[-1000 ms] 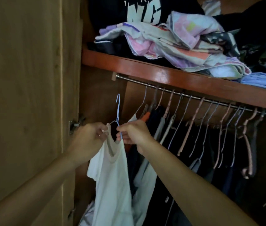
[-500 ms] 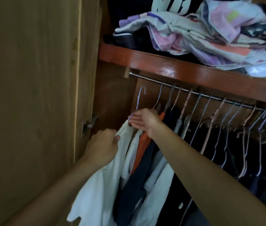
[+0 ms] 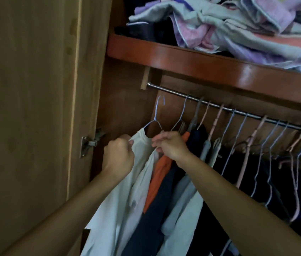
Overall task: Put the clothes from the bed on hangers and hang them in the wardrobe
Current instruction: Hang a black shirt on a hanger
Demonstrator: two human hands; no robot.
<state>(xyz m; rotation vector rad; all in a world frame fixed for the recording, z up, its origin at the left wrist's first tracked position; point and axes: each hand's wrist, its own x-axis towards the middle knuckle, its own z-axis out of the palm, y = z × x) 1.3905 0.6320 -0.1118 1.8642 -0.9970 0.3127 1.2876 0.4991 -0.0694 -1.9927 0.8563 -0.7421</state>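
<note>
Left hand [image 3: 118,158] grips the white shirt [image 3: 122,206] at its shoulder; right hand [image 3: 171,145] pinches the collar by the blue wire hanger [image 3: 157,115], whose hook sits below the rail [image 3: 238,112], not on it. Risk: shirt slides off the thin wire, or the hook snags the neighbouring hangers [image 3: 219,122] during the lift.

Dim, warm indoor light; glare streaks the shelf [image 3: 219,65] edge, the wardrobe's right side sinks dark, edges bend, slight blur.
</note>
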